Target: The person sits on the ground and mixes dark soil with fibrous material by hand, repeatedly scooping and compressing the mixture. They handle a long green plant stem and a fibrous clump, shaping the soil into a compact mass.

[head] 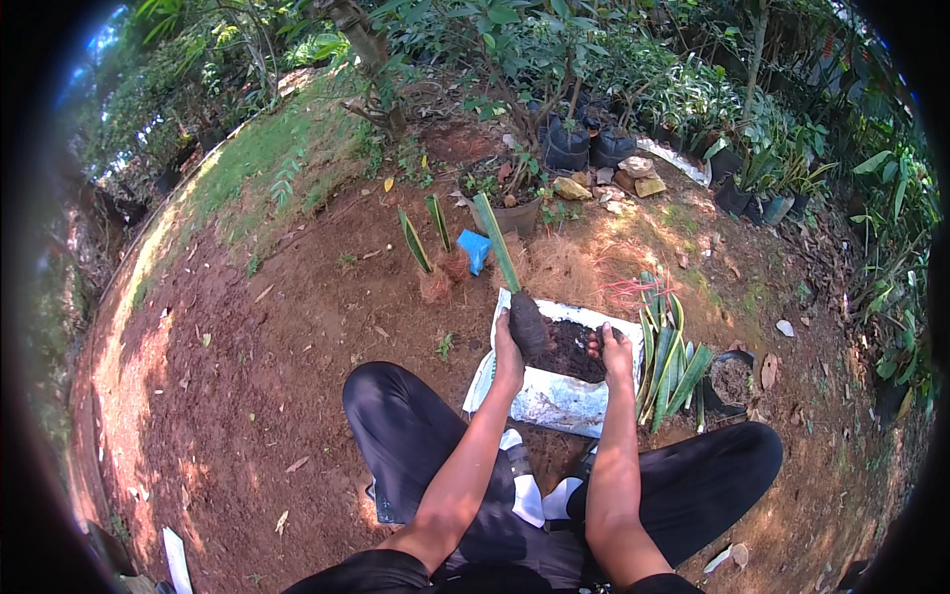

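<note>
My left hand [509,352] holds a ball of dark soil [528,324] from whose top a striped snake plant leaf cutting [496,239] stands, tilted left. My right hand [615,352] is over the right side of a white sack [557,403], its fingers curled around a dark clump that looks like soil. Loose dark potting soil [573,350] lies on the sack between both hands. Right of the sack lies a pile of snake plant leaves [668,356]. Two leaf cuttings in fibre-wrapped balls [434,286] stand on the ground beyond, at the left.
A blue packet [474,249], coconut fibre [564,266] and pinkish-red string [631,288] lie beyond the sack. A black pot [729,381] stands right of the leaves. Farther off are a planted pot [516,217], stones [647,185] and black plant bags [568,146].
</note>
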A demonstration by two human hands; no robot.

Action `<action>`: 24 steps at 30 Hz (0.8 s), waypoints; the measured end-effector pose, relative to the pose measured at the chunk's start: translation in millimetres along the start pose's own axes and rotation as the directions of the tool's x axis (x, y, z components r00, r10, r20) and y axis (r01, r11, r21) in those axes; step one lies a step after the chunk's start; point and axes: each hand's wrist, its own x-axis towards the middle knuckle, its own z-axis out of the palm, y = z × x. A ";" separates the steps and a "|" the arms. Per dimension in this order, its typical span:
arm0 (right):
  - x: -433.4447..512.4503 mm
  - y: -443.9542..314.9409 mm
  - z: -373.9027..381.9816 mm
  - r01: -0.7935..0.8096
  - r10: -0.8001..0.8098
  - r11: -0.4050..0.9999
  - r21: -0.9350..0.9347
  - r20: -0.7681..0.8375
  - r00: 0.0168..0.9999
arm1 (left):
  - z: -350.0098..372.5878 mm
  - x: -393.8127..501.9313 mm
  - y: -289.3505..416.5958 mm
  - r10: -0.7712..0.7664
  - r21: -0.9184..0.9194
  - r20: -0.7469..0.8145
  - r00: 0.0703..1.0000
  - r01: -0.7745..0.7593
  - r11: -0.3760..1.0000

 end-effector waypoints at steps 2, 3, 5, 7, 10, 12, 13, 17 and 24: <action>0.6 1.6 -0.7 -0.020 0.020 0.999 -0.030 -0.012 1.000 | -4.3 1.5 -2.8 0.013 0.037 0.015 1.000 -0.014 0.999; 1.4 2.6 -1.0 0.003 -0.002 0.999 -0.037 0.014 1.000 | -7.0 3.0 -5.0 0.010 0.055 0.011 1.000 -0.011 0.998; 2.6 3.9 -0.6 -0.023 0.024 0.998 -0.054 0.007 1.000 | -13.5 8.2 -10.1 0.048 0.126 0.021 0.999 -0.051 0.991; 3.1 2.7 1.1 0.014 -0.014 0.999 -0.031 -0.002 1.000 | -19.1 15.2 -15.9 0.087 0.158 0.021 0.996 -0.089 0.983; 1.7 -5.2 4.1 -0.030 0.027 0.996 0.084 0.038 0.999 | -23.2 21.2 -22.6 0.114 0.140 0.004 0.994 -0.113 0.984; -0.6 -10.6 6.2 -0.090 0.071 0.976 0.200 0.101 0.992 | -22.2 20.1 -22.9 0.088 0.113 -0.008 0.996 -0.087 0.990; -1.7 -12.3 6.9 -0.123 0.090 0.957 0.264 0.134 0.987 | -20.5 17.7 -22.0 0.074 0.111 0.008 0.997 -0.074 0.991; -4.3 -11.0 7.8 -0.149 0.088 0.933 0.326 0.196 0.977 | -8.3 5.8 -13.3 0.043 0.102 0.055 0.998 -0.048 0.994; -5.0 -7.0 7.7 -0.058 0.040 0.969 0.240 0.077 0.996 | 7.2 -3.3 -8.1 0.115 0.031 0.116 0.987 -0.119 0.992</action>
